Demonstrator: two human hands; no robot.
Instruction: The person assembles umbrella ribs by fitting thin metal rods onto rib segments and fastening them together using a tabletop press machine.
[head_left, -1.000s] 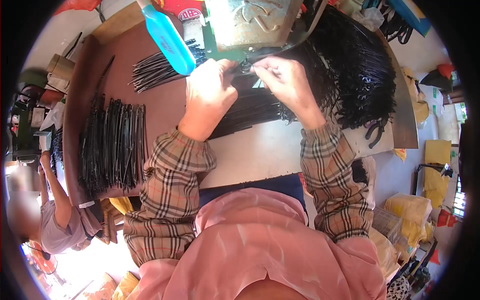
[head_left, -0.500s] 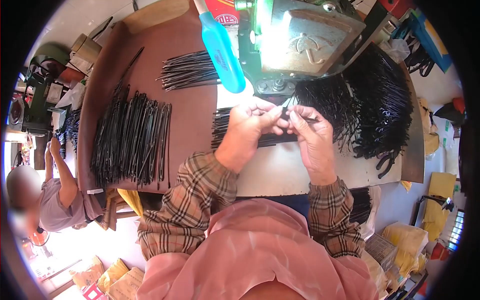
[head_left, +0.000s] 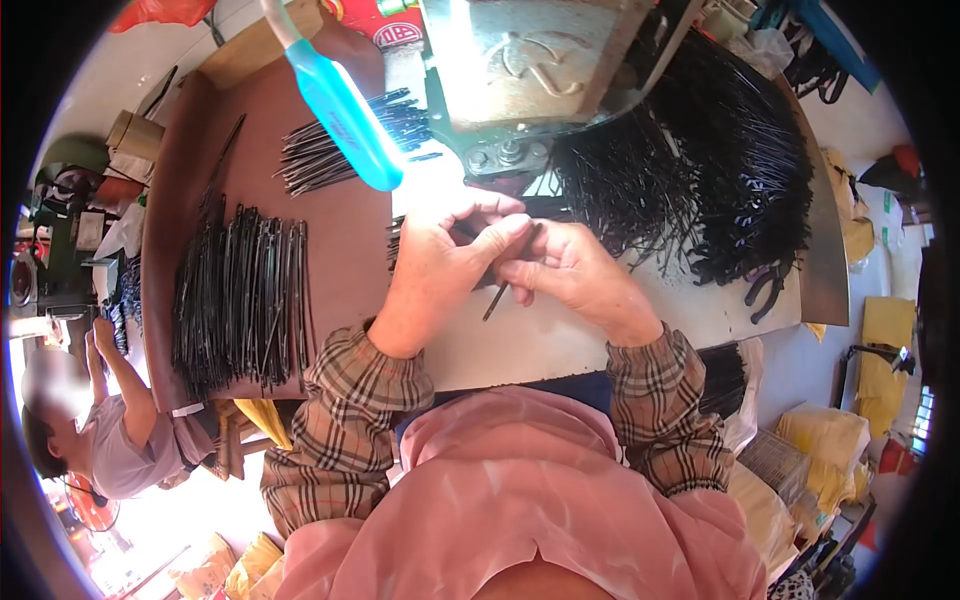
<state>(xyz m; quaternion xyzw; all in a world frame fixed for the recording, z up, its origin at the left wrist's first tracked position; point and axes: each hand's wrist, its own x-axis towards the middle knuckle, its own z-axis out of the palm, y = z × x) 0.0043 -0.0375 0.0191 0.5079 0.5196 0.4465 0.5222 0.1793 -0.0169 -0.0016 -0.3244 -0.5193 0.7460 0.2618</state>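
My left hand [head_left: 435, 255] is closed, thumb and fingers pinched together just below the machine head. Against it, my right hand [head_left: 580, 275] pinches a thin black rod [head_left: 494, 302], whose lower end sticks out beneath the fingers and slants down to the left. The rod's upper part is hidden between both hands, and the left fingertips meet it there. Behind the left wrist lies a partly covered row of black rods [head_left: 393, 245]. To the right of my hands a tangled heap of thin black pieces [head_left: 625, 190] spreads over the table.
A machine [head_left: 540, 70] with an umbrella emblem stands ahead, beside a bright blue lamp [head_left: 345, 125]. Bundles of black rods [head_left: 245, 300] lie on the brown sheet [head_left: 340, 230] at left. Black-handled pliers [head_left: 766, 292] rest at right. Another person [head_left: 125, 430] works at far left.
Both hands have come closer together and lower relative to the machine. The rod, earlier pointing right from my right fingers, now points downward. The whole view has shifted a little.
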